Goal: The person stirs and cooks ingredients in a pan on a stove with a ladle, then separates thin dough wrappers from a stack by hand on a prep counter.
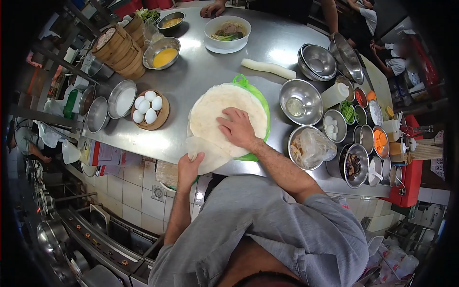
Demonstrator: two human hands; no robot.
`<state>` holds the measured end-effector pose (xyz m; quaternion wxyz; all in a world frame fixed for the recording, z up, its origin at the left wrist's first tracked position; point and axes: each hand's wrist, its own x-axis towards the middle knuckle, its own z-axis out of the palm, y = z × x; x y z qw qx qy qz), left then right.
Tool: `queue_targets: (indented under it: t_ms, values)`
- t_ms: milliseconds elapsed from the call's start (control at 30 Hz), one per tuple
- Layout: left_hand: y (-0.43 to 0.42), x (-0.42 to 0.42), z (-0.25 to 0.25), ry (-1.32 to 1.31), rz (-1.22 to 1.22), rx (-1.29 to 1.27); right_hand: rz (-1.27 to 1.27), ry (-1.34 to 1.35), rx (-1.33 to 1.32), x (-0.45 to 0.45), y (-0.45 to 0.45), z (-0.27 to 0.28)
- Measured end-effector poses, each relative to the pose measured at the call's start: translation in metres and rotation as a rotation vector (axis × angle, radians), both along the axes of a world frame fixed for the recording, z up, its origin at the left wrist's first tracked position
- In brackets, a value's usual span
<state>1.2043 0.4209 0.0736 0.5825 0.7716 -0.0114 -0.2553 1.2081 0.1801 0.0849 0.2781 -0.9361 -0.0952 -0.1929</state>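
A stack of thin, pale round dough wrappers (pixel 210 103) lies on a bright green plastic bag (pixel 264 106) in the middle of the steel table. My right hand (pixel 237 127) presses on the stack with its fingers spread. Pinched in my left hand (pixel 191 166) is the near left edge of a translucent dough wrapper (pixel 213 158). That sheet is partly peeled away from the stack and droops over the table's near edge. Beyond the stack rests a long white roll (pixel 268 69), touched by neither hand.
To the left stand a round bamboo steamer of eggs (pixel 151 111), a bowl of beaten egg (pixel 162 53) and stacked steamers (pixel 117 52). A noodle bowl (pixel 228 32) sits at the back. Several ingredient bowls (pixel 301 103) crowd the right. Another person's hand (pixel 213 8) rests at the far edge.
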Motion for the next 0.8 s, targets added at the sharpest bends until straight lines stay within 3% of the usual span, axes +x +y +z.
queue_targets:
  t_ms: [33,167,233,267,333,367,433,533,800]
  values:
    - [0.0,-0.003,-0.011,-0.251,0.066,0.188,-0.003,-0.003,-0.001,0.0,0.0,0.0]
    - [-0.023,-0.02,-0.003,-0.459,0.249,0.186,-0.002,0.012,0.002,0.0,0.001,0.0]
    - [-0.039,-0.022,0.014,-0.186,0.364,-0.238,0.006,0.021,-0.001,0.0,0.003,0.0]
    - [-0.046,-0.018,0.012,-0.188,0.376,-0.24,-0.001,0.018,-0.004,0.002,0.001,0.001]
    - [-0.051,-0.015,0.004,0.052,0.518,-0.516,0.003,0.03,-0.002,-0.001,0.003,0.0]
    - [-0.051,-0.013,0.01,0.053,0.528,-0.515,-0.003,0.025,-0.012,-0.001,0.002,0.0]
    - [-0.046,-0.011,0.024,0.018,0.26,-0.15,-0.004,0.027,-0.02,0.0,0.001,0.001]
    - [-0.028,-0.01,-0.001,0.059,0.223,-0.185,-0.005,0.026,-0.028,0.0,0.002,0.0]
    - [-0.014,-0.016,0.004,0.114,0.267,-0.234,-0.014,0.033,-0.027,0.001,0.002,0.0]
